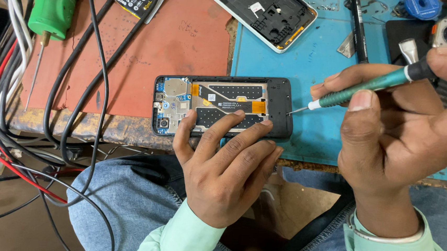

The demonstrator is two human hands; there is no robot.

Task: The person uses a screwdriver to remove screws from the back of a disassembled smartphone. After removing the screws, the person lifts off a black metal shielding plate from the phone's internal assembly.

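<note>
With its rear cover already off, the opened phone (pixel 222 107) lies mid-bench, pinned by the flat left hand (pixel 226 167), while the right hand (pixel 406 138) grips the screwdriver (pixel 365 88), tip at the phone's 3 o'clock edge, boards apparently still mounted.

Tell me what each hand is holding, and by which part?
Right hand grips the green screwdriver by its handle. Left hand holds nothing; its fingers press on the opened phone.

Head-worn view, close, steeply downward.
</note>
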